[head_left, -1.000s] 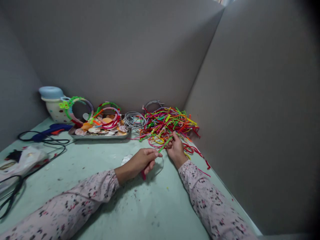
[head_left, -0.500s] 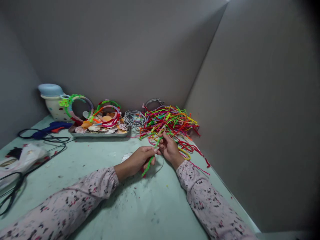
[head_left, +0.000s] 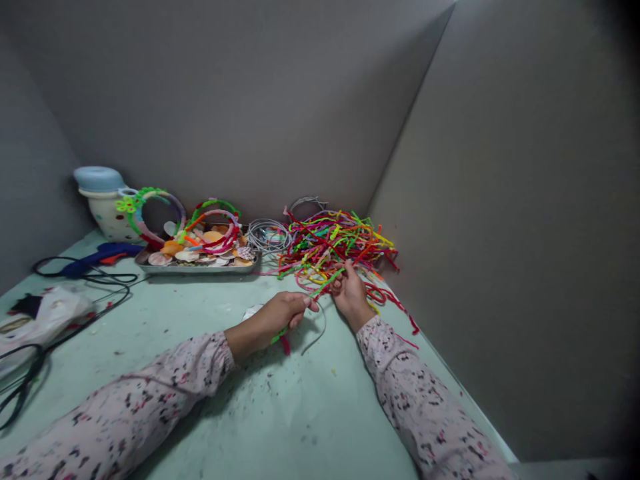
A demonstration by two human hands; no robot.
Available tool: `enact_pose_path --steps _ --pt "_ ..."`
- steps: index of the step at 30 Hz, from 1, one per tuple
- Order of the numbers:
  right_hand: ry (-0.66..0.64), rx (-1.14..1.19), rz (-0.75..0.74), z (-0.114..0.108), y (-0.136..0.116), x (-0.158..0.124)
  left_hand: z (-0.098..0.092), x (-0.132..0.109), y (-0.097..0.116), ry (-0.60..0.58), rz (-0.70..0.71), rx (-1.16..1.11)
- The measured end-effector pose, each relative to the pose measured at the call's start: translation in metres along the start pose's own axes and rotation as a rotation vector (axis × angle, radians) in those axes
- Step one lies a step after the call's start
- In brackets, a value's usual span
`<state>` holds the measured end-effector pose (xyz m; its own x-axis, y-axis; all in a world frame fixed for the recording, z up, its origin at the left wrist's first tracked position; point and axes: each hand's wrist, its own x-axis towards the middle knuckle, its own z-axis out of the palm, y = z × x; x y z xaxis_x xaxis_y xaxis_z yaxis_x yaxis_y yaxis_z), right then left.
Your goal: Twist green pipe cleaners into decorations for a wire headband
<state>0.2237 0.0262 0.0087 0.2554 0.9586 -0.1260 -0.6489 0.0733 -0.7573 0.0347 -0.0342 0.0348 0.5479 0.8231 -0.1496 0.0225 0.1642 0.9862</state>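
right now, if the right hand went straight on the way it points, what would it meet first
Most likely the pile of fuzzy coloured stems, which lies just ahead of the right hand; this one view leaves the exact gap unclear.

The left hand [head_left: 280, 315] pinches a thin, fuzzy bright-green strip [head_left: 327, 283] that slants up to the fingers of the right hand [head_left: 352, 297]. A magenta fuzzy end [head_left: 285, 345] pokes out below the left hand, and a thin grey wire [head_left: 323, 328] curves beside it. Behind them lies a tangled heap of multicoloured fuzzy strips [head_left: 340, 237], next to coiled silvery wire [head_left: 265, 233]. Farther left, a shallow metal tray [head_left: 200, 270] holds orange and white seashells [head_left: 186, 255] on the pale-green tabletop [head_left: 320, 420].
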Motion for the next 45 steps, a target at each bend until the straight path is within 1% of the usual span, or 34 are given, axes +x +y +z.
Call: enact_pose_path --steps 3,7,14,17,21,23,29,35,40,42,45 --pt "-0.033 -0.036 0.004 -0.004 -0.005 0.003 0.002 -0.004 0.004 -0.055 -0.032 0.004" --pt "-0.075 -0.046 0.002 -0.006 -0.01 0.004 0.002 -0.004 0.004 -0.062 -0.05 -0.034" --pt "-0.092 0.03 0.059 -0.002 -0.015 -0.001 0.0 -0.005 0.007 -0.164 -0.012 -0.011" --pt "-0.134 0.041 0.064 -0.006 -0.017 0.001 0.0 -0.005 0.007 -0.122 -0.016 -0.042" --pt "-0.273 0.072 0.091 -0.014 -0.019 0.003 -0.005 0.0 0.002 -0.005 -0.019 -0.126" --pt "-0.313 0.074 0.08 -0.015 -0.019 0.002 -0.009 0.002 -0.001 0.005 -0.007 -0.157" --pt "-0.307 0.049 0.032 -0.011 -0.017 -0.002 -0.013 0.006 -0.006 -0.013 -0.011 -0.19" --pt "-0.351 0.041 0.004 -0.012 -0.018 -0.003 -0.013 0.007 -0.009 -0.013 -0.01 -0.187" --pt "-0.374 0.045 -0.016 -0.009 -0.018 -0.005 -0.013 0.006 -0.008 -0.015 -0.053 -0.161" --pt "-0.364 0.035 -0.028 -0.007 -0.019 -0.006 -0.012 0.006 -0.008 -0.015 -0.068 -0.15" --pt "-0.303 0.017 -0.044 -0.006 -0.022 -0.006 -0.012 0.005 -0.008 -0.024 -0.08 -0.139"
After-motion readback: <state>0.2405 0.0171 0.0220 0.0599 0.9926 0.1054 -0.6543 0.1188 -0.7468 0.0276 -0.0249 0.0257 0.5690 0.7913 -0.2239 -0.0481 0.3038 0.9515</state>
